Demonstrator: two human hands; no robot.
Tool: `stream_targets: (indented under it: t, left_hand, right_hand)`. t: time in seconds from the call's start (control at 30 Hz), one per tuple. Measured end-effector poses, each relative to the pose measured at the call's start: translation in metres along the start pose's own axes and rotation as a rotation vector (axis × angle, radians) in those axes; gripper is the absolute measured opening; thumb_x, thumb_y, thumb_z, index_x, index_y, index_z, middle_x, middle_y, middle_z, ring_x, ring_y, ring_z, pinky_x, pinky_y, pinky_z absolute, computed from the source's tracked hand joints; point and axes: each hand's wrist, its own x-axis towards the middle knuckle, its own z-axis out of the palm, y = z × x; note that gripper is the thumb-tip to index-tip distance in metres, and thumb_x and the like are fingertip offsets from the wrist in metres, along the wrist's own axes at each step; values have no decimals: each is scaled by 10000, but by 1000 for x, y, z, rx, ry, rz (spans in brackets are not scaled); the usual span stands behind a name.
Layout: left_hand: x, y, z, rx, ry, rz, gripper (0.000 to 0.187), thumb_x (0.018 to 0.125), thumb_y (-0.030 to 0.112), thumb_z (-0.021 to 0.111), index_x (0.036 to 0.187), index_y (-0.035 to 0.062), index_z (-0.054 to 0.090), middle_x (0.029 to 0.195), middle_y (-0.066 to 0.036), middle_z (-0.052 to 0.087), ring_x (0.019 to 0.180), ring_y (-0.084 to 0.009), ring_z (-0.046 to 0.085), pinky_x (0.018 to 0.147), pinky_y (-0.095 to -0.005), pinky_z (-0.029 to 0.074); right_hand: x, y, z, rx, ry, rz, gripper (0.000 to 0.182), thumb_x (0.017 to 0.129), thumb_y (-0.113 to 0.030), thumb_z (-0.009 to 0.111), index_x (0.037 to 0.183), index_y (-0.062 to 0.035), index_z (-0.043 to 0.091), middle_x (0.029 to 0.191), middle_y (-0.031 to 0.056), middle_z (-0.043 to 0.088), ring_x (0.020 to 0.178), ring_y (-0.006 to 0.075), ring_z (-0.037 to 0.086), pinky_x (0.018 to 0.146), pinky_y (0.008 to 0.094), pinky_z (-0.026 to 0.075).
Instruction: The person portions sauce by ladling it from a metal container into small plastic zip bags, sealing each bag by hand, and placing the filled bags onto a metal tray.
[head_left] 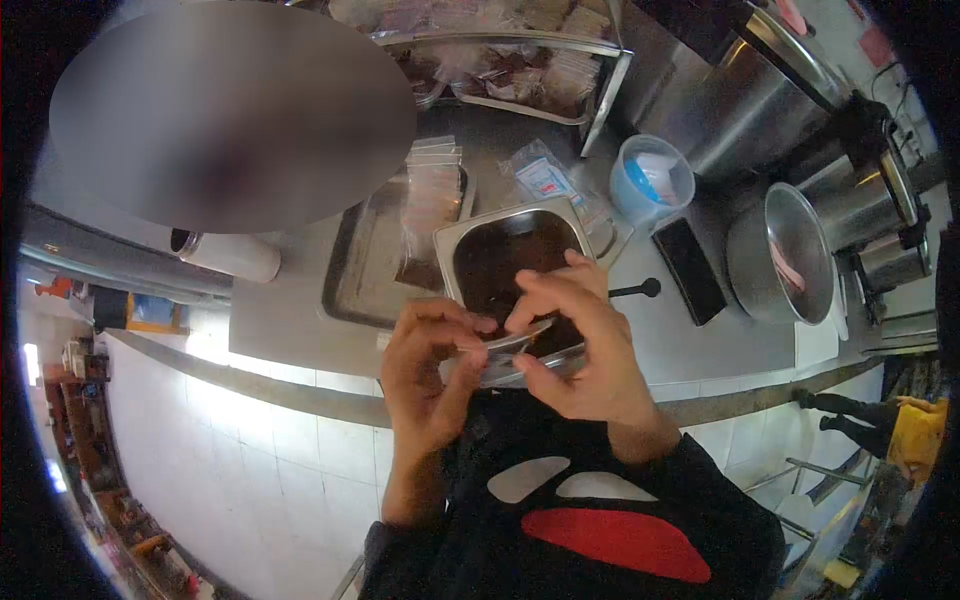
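A clear plastic bag [506,360] is pinched between both hands, close to my body at the counter's front edge. My left hand [428,362] grips its left side with thumb and fingers. Across from it, my right hand [592,340] has its fingers closed at the bag's other side; what lies inside the bag is hard to make out. Just beyond the hands stands a square steel pan [448,240] with dark brown contents, partly covered by my right hand. Left of the pan, clear plastic packets [432,195] lie over a shallow metal tray [343,275].
To the right are a blue-and-white tub [650,180], a black phone [690,270], a steel bowl [785,255] and large pots [715,100]. A white cylinder [235,257] lies left. A rack [500,38] of packets stands behind. A person in yellow [918,435] is far right.
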Motion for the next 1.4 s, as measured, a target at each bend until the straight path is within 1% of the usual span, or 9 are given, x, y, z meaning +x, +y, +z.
stream_targets:
  t: [0.23,0.53,0.63,0.73,0.87,0.97,1.03,1.23,1.4]
  left_hand:
    - [-6,1,2,-139,199,-226,136,1017,150,528,1060,29,482,979,-108,624,923,-155,632,807,-326,544]
    - [-15,10,9,-104,214,-195,152,1037,171,482,1100,40,440,957,-94,598,847,-106,600,730,-245,505]
    - [-21,6,4,-15,191,-189,156,1036,165,479,1107,36,429,974,-120,607,866,-137,632,733,-277,552]
    - [-20,15,9,-183,157,-203,172,1035,161,474,1120,25,411,1000,-159,617,886,-178,662,734,-331,599]
    - [-22,15,4,-91,78,-178,181,1034,143,462,1129,6,392,1022,-191,621,892,-204,676,732,-361,615]
    - [-22,21,7,-110,103,-212,190,1030,166,481,1108,9,410,989,-137,567,858,-156,606,720,-303,547]
    - [-25,24,12,-87,165,-244,227,1023,235,526,1069,28,447,938,-34,463,778,-70,471,671,-219,426]
    - [-34,17,4,259,30,-2,139,1017,88,483,1100,-7,426,941,-111,597,747,-105,569,674,-242,504]
    - [-32,23,6,180,77,-10,128,1009,92,506,1073,-3,449,925,-76,560,792,-83,521,681,-237,458]
  right_hand:
    - [-12,12,6,45,37,75,849,701,-270,850,1400,-29,433,1234,107,610,1235,325,522,1134,540,244]
    - [-7,12,13,-153,54,13,1008,616,-370,917,1414,-3,423,1241,146,612,1186,313,534,1081,473,329]
    - [-9,14,16,-147,61,-2,973,634,-386,887,1414,-38,422,1298,116,575,1254,325,500,1114,551,280]
    - [-7,17,14,-153,103,-34,994,617,-391,912,1405,-15,436,1231,138,611,1178,326,537,1065,484,349]
    - [-7,19,11,-194,159,-52,1016,614,-434,904,1418,-40,425,1208,125,612,1155,317,548,1063,501,352]
    - [-7,19,9,-291,220,-157,1028,620,-466,897,1433,-68,411,1197,119,608,1132,297,557,1054,525,357]
    - [-9,21,10,-359,272,-227,1047,623,-490,892,1448,-87,389,1187,114,603,1107,280,567,1045,544,361]
    - [-6,15,9,-472,391,-342,1098,645,-534,873,1483,-115,301,1134,101,559,1009,239,580,1041,544,374]
    - [-7,23,6,-479,488,-370,1135,629,-526,887,1502,-136,276,1171,111,557,1017,252,580,989,527,397]
